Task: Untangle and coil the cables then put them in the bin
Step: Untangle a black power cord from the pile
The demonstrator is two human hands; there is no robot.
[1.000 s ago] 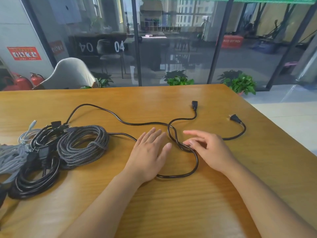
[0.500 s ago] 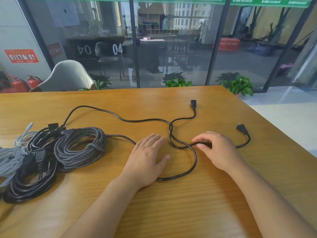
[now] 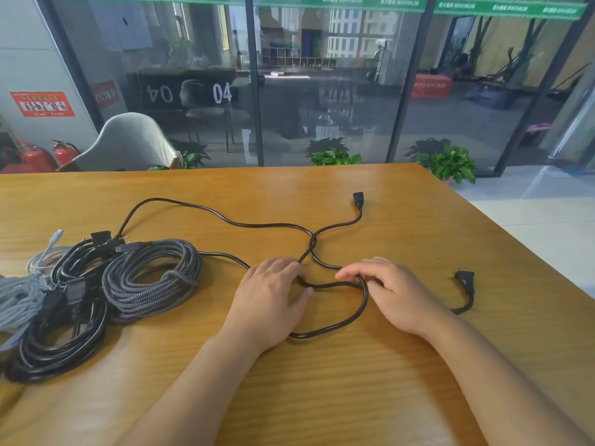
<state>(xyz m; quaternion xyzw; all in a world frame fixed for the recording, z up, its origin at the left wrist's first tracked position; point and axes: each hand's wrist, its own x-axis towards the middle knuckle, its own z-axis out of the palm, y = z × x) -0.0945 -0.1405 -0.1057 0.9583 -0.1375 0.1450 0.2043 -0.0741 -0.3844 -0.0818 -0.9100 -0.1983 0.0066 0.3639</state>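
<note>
Head view, looking down at a wooden surface (image 3: 322,397): we see our two bare hands resting on a thin black power cable (image 3: 257,224) that sprawls across the middle. The left hand (image 3: 270,300) lies flat, fingers loosely spread, pressing the cable where it runs under the palm. The right hand (image 3: 396,294) is curled, and its fingertips (image 3: 346,274) pinch the cable at the top of a loop that bulges toward us between both hands.

Just beyond our fingers, the cable crosses over itself. From that crossing, one strand runs away and to the right, ending in a socket-end connector (image 3: 358,199) far from us. The other strand runs away and to the left in a long arc toward the heap of cables. A pronged plug (image 3: 465,278) lies to the right of the right hand, its strand curving back under that wrist.

We judge the coming move turns on that crossing: it sits straight ahead, midway between the hands, and the right hand is the one holding the loop. The plug end is nearer the right hand and looks like the easier end to feed back through.

At the left lie a braided grey-black coil (image 3: 151,281), a black coil (image 3: 58,342) and pale grey cords (image 3: 16,300), touching one another. We see no bin.
</note>
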